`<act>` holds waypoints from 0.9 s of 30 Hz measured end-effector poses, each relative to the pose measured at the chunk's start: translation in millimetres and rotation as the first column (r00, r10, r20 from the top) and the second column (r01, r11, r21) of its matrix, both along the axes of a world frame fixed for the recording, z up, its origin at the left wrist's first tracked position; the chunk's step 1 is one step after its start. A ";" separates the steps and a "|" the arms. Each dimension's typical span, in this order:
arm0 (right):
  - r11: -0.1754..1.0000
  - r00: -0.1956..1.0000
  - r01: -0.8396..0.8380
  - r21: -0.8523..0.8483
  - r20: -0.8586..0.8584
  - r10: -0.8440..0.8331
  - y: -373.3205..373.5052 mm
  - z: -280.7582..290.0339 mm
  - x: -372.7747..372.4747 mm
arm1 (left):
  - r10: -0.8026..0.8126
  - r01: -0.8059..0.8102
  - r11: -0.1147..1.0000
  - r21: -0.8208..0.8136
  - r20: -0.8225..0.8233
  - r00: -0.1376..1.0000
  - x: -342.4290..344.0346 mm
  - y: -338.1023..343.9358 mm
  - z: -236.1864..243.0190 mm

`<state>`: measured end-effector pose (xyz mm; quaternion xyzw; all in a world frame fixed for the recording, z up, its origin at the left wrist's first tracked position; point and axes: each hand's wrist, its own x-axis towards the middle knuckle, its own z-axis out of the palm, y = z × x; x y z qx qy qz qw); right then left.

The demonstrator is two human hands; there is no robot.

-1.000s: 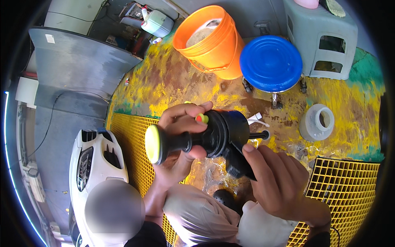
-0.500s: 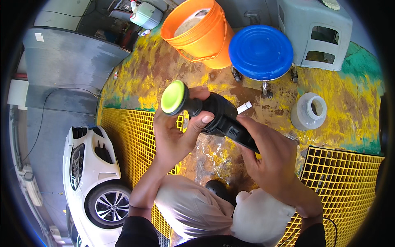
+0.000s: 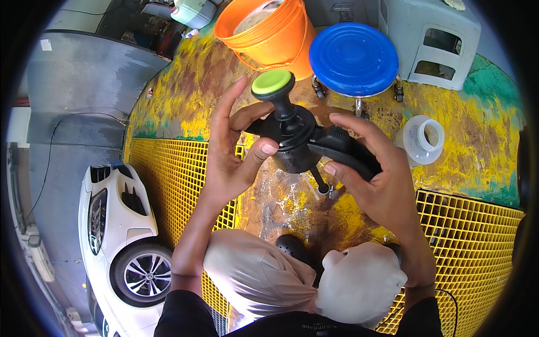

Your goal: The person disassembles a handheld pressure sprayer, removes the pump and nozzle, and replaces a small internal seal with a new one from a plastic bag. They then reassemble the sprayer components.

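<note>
In front of me is a black pump sprayer head with a lime-green knob on top and a short tube pointing down. My right hand grips its handle, thumb below and index finger above. My left hand curls around the opposite side, its thumb by the collar; its index finger sticks up beside the knob, and other fingers are partly hidden behind the head. On the floor to the right stands a translucent white bottle with an uncovered neck, apart from both hands.
An orange bucket, a blue round stool on casters and a grey plastic step stool stand ahead. Yellow floor grating lies on both sides. A white car is at left, and a jug at far left.
The sprayer head has turned more upright, its knob now higher and further right, and its down tube now shows below. My left hand has loosened and spread its index finger.
</note>
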<state>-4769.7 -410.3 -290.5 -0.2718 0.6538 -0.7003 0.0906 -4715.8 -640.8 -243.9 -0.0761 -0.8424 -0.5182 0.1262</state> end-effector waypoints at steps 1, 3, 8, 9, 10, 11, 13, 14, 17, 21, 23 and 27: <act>1.000 1.000 0.000 -0.003 -0.013 0.000 -0.5 -0.2 -1.4 | -0.002 -0.001 0.998 -0.066 -0.037 0.999 0.6 -0.4 0.0; 1.000 1.000 -0.016 -0.026 -0.007 0.016 -0.2 0.0 -3.3 | -0.041 0.017 0.975 -0.220 -0.104 0.994 1.1 -0.4 1.1; 0.993 0.991 -0.079 -0.083 0.102 0.087 5.7 -1.6 -5.0 | -0.190 0.172 0.814 -0.555 0.027 0.981 4.7 -1.7 14.6; 0.995 0.993 -0.079 -0.065 0.088 0.085 6.4 -2.7 -5.7 | -0.191 0.165 0.806 -0.569 0.014 0.982 5.4 -0.2 14.6; 0.996 0.994 -0.080 -0.048 0.074 0.084 6.5 -3.9 -6.3 | -0.177 0.146 0.795 -0.588 0.005 0.984 6.4 1.3 14.0; 0.996 0.995 -0.082 -0.032 0.061 0.083 6.5 -5.0 -6.5 | -0.157 0.130 0.776 -0.618 0.010 0.988 7.3 2.8 12.8; 0.995 0.993 -0.095 -0.040 0.063 0.097 6.3 -7.0 -6.3 | -0.173 0.128 0.758 -0.639 -0.007 0.985 7.3 3.6 11.0; 0.994 0.993 -0.098 -0.052 0.061 0.101 6.2 -7.8 -5.7 | -0.166 0.125 0.761 -0.636 -0.004 0.986 7.7 4.4 9.4; 0.990 0.983 -0.128 -0.055 0.128 0.134 5.6 -9.7 -3.1 | -0.160 0.119 0.756 -0.644 -0.006 0.987 9.2 6.7 5.7; 0.980 0.966 -0.179 -0.088 0.170 0.192 6.4 -12.4 -7.0 | -0.144 0.126 0.736 -0.665 0.029 0.989 9.1 7.3 3.5; 0.983 0.969 -0.174 -0.060 0.169 0.181 0.9 -13.5 -13.6 | -0.167 0.142 0.708 -0.692 0.030 0.985 3.3 3.2 2.8; 0.944 0.897 -0.315 -0.098 0.294 0.330 -4.5 -8.2 -37.4 | -0.202 0.165 0.753 -0.636 0.015 0.979 -11.4 -11.2 -5.3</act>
